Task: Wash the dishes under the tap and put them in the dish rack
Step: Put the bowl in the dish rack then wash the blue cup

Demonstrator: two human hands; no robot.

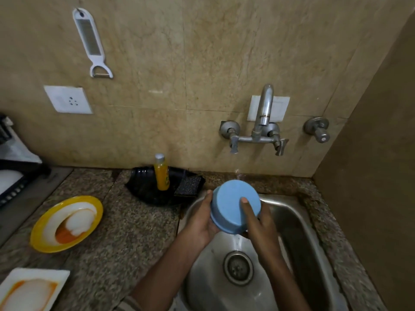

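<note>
Bowl (235,206) over sink (298,221), below tap (265,108)

The bowl (233,206) between the two grips is plain light blue. Below them the sink (298,243) is dull steel grey. Left of the grips the bench (125,223) is speckled brown-and-grey granite, carrying a yellow plate (42,234) smeared white and orange, and a white square plate (60,279) with orange streaks. Just up-left of the grips stand an orange bottle (161,176) with a silver cap, a black tray (143,187) and a black sponge (187,186) flecked grey. The wall (202,63) above is mottled beige.
</note>
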